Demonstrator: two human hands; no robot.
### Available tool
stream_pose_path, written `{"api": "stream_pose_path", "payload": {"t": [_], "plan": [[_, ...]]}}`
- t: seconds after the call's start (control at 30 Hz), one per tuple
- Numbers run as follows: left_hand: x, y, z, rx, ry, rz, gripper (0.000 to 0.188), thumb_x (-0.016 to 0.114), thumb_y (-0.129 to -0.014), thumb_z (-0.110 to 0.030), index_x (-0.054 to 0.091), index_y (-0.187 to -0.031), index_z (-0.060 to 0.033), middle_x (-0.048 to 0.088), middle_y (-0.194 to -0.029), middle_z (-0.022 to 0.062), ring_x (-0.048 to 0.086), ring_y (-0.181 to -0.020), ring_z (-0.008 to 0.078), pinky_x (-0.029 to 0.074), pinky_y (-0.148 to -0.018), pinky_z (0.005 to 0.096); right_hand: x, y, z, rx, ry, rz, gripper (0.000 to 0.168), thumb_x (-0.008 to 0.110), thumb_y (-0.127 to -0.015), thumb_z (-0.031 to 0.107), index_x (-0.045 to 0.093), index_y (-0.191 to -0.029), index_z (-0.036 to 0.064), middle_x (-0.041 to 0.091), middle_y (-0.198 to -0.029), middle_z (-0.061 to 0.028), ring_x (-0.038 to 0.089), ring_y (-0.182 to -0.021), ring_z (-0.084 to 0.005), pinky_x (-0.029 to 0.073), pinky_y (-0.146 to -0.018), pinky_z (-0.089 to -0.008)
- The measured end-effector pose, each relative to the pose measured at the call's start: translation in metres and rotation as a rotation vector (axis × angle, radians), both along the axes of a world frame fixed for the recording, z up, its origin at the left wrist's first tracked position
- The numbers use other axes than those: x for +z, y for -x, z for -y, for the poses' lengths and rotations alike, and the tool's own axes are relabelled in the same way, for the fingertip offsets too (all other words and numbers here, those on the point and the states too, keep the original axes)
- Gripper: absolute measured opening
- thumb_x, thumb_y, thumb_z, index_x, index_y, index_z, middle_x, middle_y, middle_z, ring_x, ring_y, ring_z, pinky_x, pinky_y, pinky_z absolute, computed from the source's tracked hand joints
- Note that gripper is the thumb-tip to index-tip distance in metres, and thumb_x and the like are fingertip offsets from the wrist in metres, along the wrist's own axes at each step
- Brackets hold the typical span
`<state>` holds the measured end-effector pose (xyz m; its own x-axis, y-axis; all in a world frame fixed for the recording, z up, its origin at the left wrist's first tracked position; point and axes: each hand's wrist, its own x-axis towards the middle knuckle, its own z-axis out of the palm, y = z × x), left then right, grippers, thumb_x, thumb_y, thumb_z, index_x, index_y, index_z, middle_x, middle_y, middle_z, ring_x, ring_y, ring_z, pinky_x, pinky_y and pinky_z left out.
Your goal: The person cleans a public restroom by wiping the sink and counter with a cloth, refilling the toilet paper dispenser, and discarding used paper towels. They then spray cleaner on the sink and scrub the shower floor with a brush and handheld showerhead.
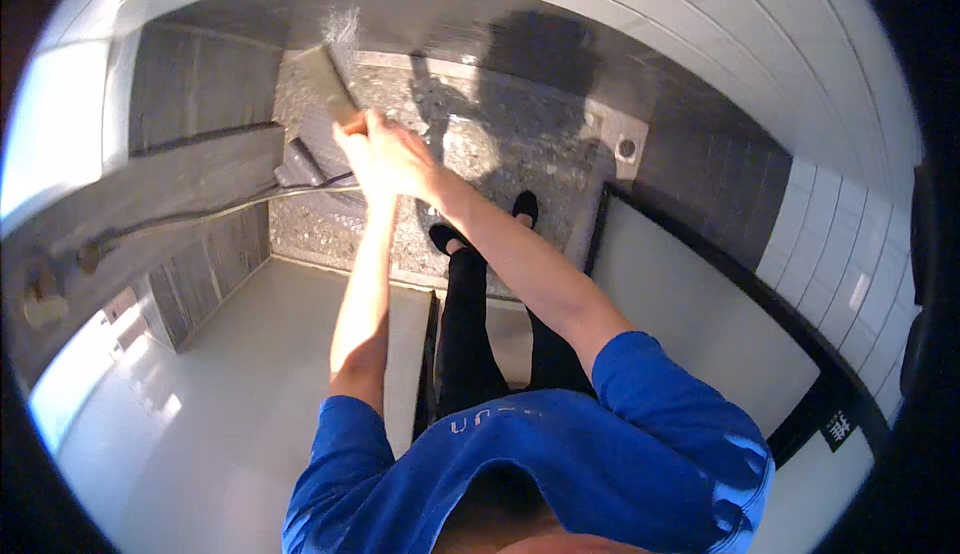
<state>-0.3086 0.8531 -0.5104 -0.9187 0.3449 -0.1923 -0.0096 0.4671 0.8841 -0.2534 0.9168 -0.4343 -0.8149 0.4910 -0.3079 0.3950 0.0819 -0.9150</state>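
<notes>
Both of my arms reach forward over a speckled stone floor (517, 141). My left hand (360, 153) and my right hand (401, 153) are close together on the near end of a pale, elongated object (324, 78), blurred, perhaps a shower head or brush. A whitish spray or streak (342, 33) shows beside its far end, against the dark lower wall (405, 10). A thin hose (300, 192) runs from the left fittings to my hands. Which fingers grip the object is hard to tell.
A grey ledge (187, 168) with metal fittings (45, 299) runs along the left. Dark bottle-like items (304, 162) lie beside it. A round floor drain (626, 148) is at the right. Black-framed panels (705, 306) stand near me. My black shoes (448, 239) are on the floor.
</notes>
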Motion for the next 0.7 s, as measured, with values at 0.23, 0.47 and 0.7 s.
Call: {"api": "stream_pose_path", "payload": {"t": [0.23,0.47,0.7], "plan": [[-0.079,0.027,0.028,-0.169,-0.1,-0.13,0.029,0.061,-0.072,0.003,0.037,-0.083,-0.0084,0.043,-0.072,0.0009,0.041,-0.063,0.0102,0.036,-0.054,0.0217,-0.112,-0.228,-0.01,-0.584,0.192,0.2,0.033,0.053,-0.083,0.018,0.051,-0.111,0.001,0.058,-0.095,-0.0105,0.055,-0.087,-0.0227,0.046,-0.072,-0.0328],[-0.092,-0.047,-0.023,-0.453,-0.066,0.203,0.028,0.062,-0.069,0.005,0.039,-0.077,-0.0094,0.042,-0.068,-0.0003,0.04,-0.062,0.0103,0.038,-0.057,0.0247,-0.112,-0.509,-0.036,-1.561,-0.196,0.705,0.042,0.055,-0.085,0.038,0.059,-0.068,0.0,0.06,-0.072,-0.0107,0.059,-0.086,-0.0215,0.043,-0.078,-0.0317],[-0.106,-0.153,-0.106,-0.793,0.376,0.348,0.033,0.066,-0.066,0.005,0.044,-0.088,-0.0071,0.052,-0.076,0.0026,0.049,-0.072,0.0138,0.044,-0.067,0.0294,-0.118,-0.528,-0.033,-1.686,-0.25,0.514,0.05,0.057,-0.083,0.039,0.058,-0.062,-0.006,0.058,-0.062,-0.0136,0.056,-0.071,-0.021,0.04,-0.068,-0.0334]]}}
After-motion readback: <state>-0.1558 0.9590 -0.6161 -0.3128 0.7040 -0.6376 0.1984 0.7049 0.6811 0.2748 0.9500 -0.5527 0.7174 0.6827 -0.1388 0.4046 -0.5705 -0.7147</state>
